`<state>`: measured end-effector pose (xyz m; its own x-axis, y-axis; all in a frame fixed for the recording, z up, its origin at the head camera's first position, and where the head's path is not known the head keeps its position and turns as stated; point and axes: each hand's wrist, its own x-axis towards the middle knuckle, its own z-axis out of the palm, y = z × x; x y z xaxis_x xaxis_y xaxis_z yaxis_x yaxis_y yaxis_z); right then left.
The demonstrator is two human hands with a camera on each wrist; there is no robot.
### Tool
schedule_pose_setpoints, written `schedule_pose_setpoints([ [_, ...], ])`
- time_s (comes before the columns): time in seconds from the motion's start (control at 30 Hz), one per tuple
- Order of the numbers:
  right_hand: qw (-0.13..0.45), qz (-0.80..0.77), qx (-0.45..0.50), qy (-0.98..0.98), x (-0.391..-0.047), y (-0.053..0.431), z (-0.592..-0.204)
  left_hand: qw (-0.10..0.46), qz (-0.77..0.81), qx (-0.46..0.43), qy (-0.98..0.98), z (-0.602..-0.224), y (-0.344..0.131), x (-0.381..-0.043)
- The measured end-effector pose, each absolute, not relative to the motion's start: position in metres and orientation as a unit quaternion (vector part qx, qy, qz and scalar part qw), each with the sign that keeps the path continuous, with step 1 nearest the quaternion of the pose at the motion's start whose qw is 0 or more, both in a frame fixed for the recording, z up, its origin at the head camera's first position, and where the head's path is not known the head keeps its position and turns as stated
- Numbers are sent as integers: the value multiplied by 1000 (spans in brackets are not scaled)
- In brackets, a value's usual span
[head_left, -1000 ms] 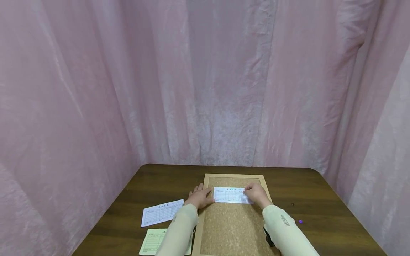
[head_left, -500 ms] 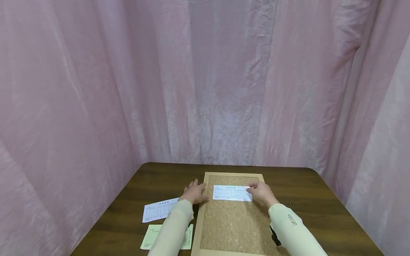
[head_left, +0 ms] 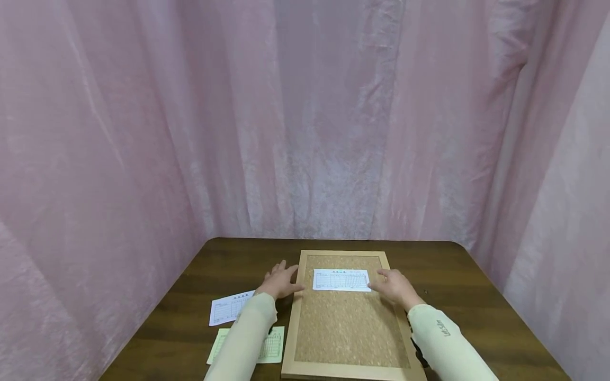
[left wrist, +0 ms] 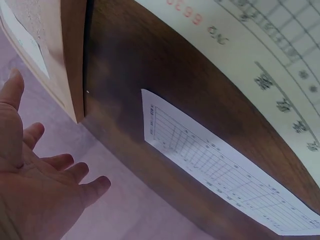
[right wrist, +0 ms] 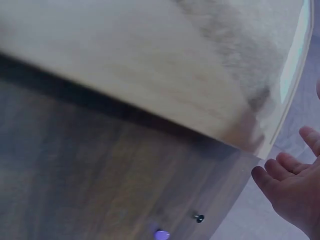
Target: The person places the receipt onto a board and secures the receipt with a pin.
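Note:
A cork board [head_left: 350, 333] in a light wooden frame lies on the dark table. On its upper part is a white printed form [head_left: 340, 280], set nearly straight across the cork. My left hand [head_left: 278, 282] hovers by the frame's left side, thumb and fingers spread, holding nothing; the left wrist view also shows its fingers apart. At the form's right end is my right hand [head_left: 395, 288], fingers relaxed and thumb near the paper's edge. Whether the thumb touches the paper I cannot tell. In the right wrist view its fingers are loosely extended beside the frame [right wrist: 175, 100].
Left of the board lie another white form [left wrist: 210, 160] and a pale green form [head_left: 272, 346], both partly covered by my left sleeve in the head view. Right of the board are a small metallic pin [right wrist: 199, 218] and a purple one [right wrist: 161, 234]. Pink curtains [head_left: 333, 132] surround the table.
My right hand has released the white form's right end and moved slightly right. My left hand has drawn left, away from the form. The paper stays on the cork; the head view has shifted slightly.

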<state>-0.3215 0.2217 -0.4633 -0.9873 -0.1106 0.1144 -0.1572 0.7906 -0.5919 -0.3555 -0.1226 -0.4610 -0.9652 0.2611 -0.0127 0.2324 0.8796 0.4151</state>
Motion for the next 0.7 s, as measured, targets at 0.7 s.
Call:
schedule_pose_setpoints([
  [0.7, 17, 289, 63, -955, -299, 233, -493, 38, 225, 124, 966, -454, -148, -341],
])
